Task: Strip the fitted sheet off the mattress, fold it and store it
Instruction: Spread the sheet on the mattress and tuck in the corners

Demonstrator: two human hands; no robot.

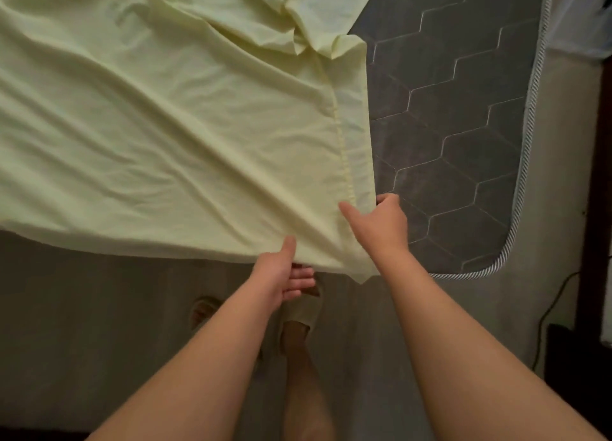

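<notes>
At the near edge of the mattress (pixel 463 126), a person's right hand (pixel 381 223) curls its fingers over the hemmed border of a pale yellow fitted sheet (pixel 165 126), thumb laid along the cloth. The left hand (pixel 281 275) pinches the sheet's lower edge just beside it, thumb on top and fingers underneath. Both hands hold cloth; neither is free. The sheet lies loose and rumpled across the mattress to the left of the hands, bunched in folds toward the far end. Right of the hem, the mattress's grey quilted top and its rounded near corner are bare, so the stripping appears well under way; whether the far corners are unhooked is out of view. Folding and storing are not yet begun. The stitched hem (pixel 341 136) runs straight from the hands toward the mattress's far end. The sheet's full long axis cannot be judged, since cloth runs out of frame. A slippered foot (pixel 304 308) stands on the floor below the mattress edge.
</notes>
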